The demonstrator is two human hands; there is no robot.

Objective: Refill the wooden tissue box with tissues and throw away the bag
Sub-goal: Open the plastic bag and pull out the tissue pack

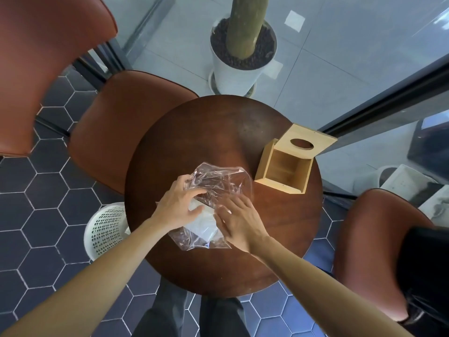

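1. Working at the clear plastic bag (pixel 213 188) with both hands, I keep it flat on the table (pixel 218 268) so the wood takes the weight and my fingers are free to open it. It lies right under my palms, at the near middle of the round top.

2. My left hand (pixel 178 206) curls over the bag's left side, fingers closed on a fold of the plastic. I judge it is there to pin the film while the other side is pulled away.

3. My right hand (pixel 239 218) lies spread and fairly flat on the right side of the bag, pressing rather than pinching. Whether it grips any plastic underneath I cannot tell.

4. Between my hands the white tissues (pixel 201 222) show through the film, not yet out of the bag.

5. Beyond my right hand, toward the far right edge of the table, stands the wooden tissue box (pixel 284 170). Its lid (pixel 306 139), with the round hole, is swung back, and the inside looks bare, ready to be filled.

6. Down to the left of my left hand, on the floor beside the table, sits a white perforated bin (pixel 104 229), handy for the bag once it is empty.

7. Farthest off, past the table, a white planter (pixel 233 74) stands behind glass.
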